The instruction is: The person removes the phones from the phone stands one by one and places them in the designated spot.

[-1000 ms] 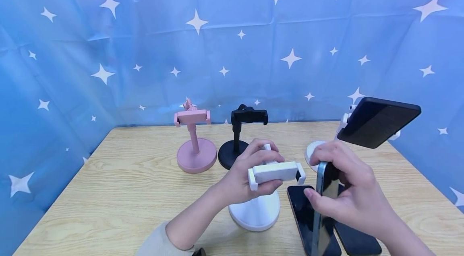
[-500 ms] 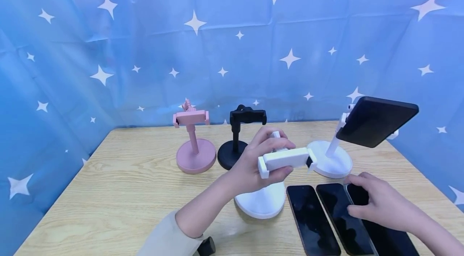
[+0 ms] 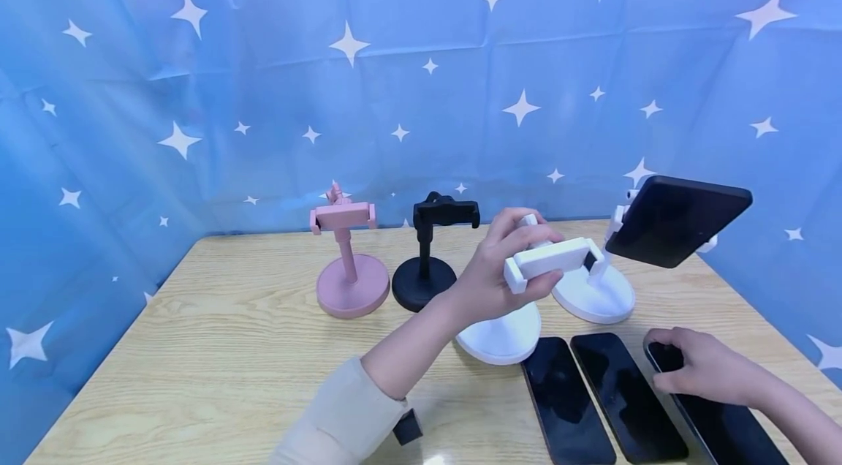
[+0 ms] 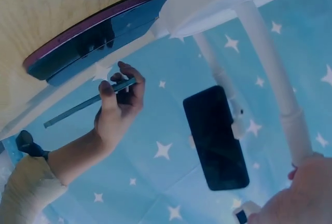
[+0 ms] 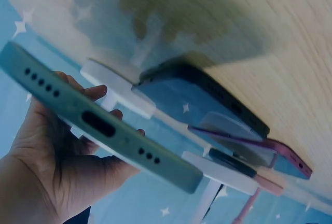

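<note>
1. Starry blue curtain [image 3: 276, 85] behind a wooden table [image 3: 197, 355].
2. Left hand [image 3: 503, 271] grips a white phone stand [image 3: 500, 338] near two flat-lying phones [image 3: 569, 403].
3. Right hand [image 3: 709, 368] grasps another dark phone [image 3: 723, 430] by its edges, right of those two.

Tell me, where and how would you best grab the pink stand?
I'd wrap the fingers around the post of the pink stand: it is slim, roughly upright and exposed between the clamp and the wide round base. Coming from the left looks easiest, since the black stand is close on its right.
</note>
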### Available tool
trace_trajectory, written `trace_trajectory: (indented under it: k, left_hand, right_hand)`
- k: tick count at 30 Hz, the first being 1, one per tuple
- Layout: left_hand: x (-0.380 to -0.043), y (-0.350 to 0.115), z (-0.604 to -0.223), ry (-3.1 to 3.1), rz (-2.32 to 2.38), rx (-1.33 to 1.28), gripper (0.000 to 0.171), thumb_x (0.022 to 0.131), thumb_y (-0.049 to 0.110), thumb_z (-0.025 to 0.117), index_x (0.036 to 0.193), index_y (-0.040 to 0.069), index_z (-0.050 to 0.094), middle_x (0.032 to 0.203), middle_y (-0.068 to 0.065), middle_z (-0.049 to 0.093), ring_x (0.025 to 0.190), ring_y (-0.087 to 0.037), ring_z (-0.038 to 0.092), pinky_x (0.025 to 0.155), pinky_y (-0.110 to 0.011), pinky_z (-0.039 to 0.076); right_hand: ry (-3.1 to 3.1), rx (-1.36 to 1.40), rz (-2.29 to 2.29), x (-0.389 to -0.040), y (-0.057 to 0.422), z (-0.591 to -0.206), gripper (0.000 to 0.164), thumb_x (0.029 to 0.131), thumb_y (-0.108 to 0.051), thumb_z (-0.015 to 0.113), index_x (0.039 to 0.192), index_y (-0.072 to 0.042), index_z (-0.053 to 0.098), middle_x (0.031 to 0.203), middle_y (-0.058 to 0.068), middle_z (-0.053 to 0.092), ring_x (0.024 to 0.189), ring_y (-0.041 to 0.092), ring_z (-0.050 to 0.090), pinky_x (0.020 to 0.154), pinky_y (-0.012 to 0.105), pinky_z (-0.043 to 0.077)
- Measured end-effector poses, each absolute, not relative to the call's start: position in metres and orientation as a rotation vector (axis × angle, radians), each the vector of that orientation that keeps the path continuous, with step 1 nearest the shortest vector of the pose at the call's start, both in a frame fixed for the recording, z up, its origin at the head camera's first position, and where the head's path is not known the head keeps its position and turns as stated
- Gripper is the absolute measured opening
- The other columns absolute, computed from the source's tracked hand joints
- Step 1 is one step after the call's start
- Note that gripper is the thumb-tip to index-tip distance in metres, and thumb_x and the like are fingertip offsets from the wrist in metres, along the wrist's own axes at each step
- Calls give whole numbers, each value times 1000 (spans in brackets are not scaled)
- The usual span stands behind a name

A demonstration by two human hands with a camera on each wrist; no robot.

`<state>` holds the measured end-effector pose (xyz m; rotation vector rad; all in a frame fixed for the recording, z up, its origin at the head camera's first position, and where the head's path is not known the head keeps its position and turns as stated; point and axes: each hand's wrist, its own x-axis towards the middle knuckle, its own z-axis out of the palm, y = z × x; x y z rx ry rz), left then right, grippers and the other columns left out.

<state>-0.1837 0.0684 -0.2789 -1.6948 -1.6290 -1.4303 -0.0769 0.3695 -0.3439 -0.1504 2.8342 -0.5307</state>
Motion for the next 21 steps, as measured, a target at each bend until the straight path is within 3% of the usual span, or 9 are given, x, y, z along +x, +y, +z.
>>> trace_trajectory:
  k: [11, 21]
  left_hand:
    - [-212, 90, -280, -1678, -1416, -1637, 34, 79, 1, 66, 111, 1, 54, 115, -15, 44, 110, -20, 39, 87, -17, 42]
    - [-232, 109, -290, -1771, -1169, -1549, 33, 82, 15, 66, 113, 7, 56, 116, -11, 47, 112, -20, 36, 93, -20, 31]
  right_hand:
    - [2795, -127, -562, -84, 372, -355, 34, 73, -16, 66, 103, -4, 57, 95, 11, 57, 79, 24, 46, 66, 40, 44]
    - [2791, -128, -581, -86, 372, -359, 42, 72, -17, 68, 109, 0, 56, 101, 15, 59, 83, 25, 50, 69, 44, 47]
